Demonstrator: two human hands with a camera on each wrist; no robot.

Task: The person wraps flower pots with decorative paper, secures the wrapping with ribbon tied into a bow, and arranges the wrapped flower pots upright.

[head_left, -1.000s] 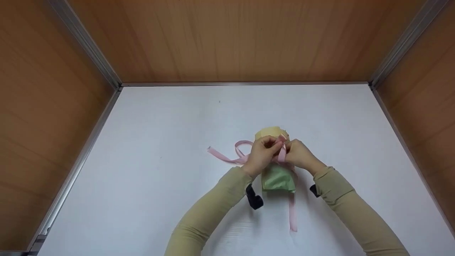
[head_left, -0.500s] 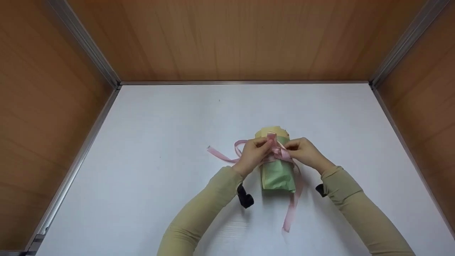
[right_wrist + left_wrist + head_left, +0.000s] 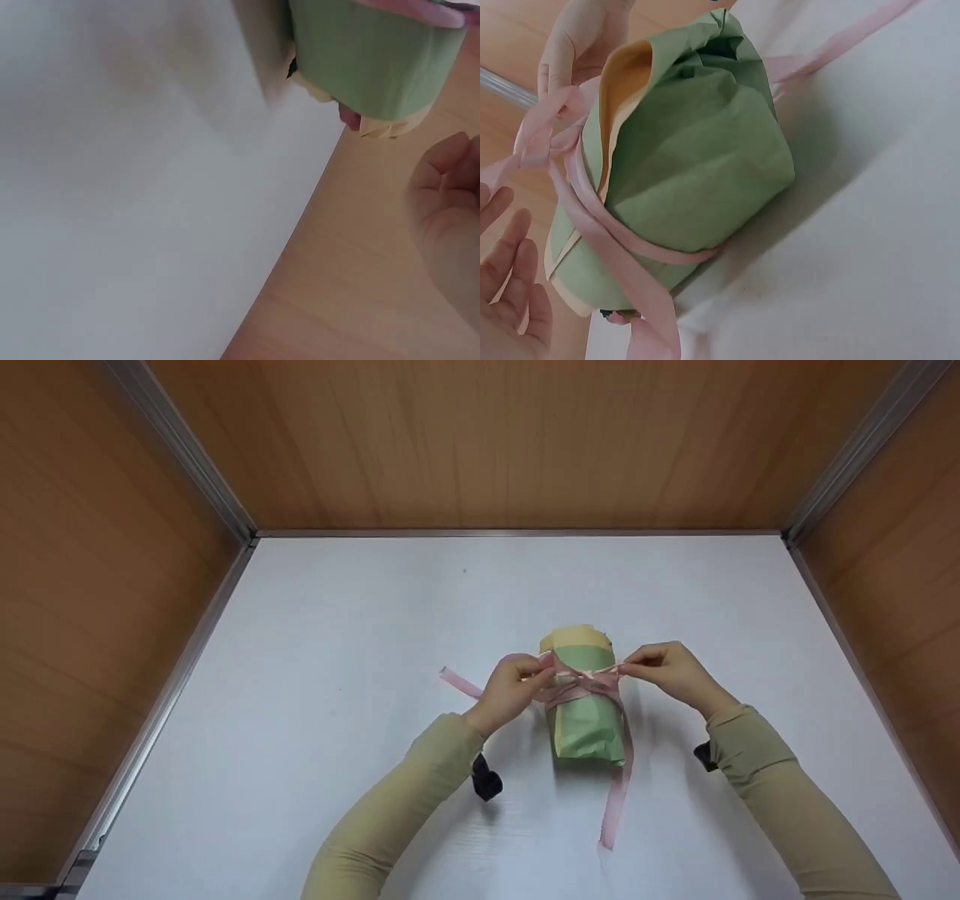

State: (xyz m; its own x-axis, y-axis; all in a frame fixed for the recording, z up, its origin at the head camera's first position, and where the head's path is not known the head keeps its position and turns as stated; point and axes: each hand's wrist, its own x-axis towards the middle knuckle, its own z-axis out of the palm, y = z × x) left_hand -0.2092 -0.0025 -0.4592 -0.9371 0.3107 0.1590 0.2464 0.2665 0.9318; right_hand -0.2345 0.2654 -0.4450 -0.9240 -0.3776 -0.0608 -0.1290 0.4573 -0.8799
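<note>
A bundle wrapped in green and yellow paper (image 3: 589, 727) lies on the white table. Pink ribbon (image 3: 581, 688) circles its middle and crosses in a knot on top, also seen in the left wrist view as a pink ribbon knot (image 3: 536, 146). My left hand (image 3: 510, 686) pinches a loop of the ribbon at the bundle's left side. On the right side my right hand (image 3: 679, 675) pinches another stretch of ribbon between thumb and fingers. One ribbon tail (image 3: 615, 810) trails toward the front; the other tail (image 3: 459, 682) reaches out to the left, partly hidden behind the left hand.
The white table (image 3: 337, 622) is bounded by wood-grain panels (image 3: 480, 442) at the back and both sides, with metal edging (image 3: 517, 533) along the seams. Black wrist devices (image 3: 486, 780) hang below the sleeves.
Both hands have drawn apart, left hand leftward and right hand rightward, stretching the ribbon loops outward over the bundle. The knot has flattened against the paper and more of the green wrap shows.
</note>
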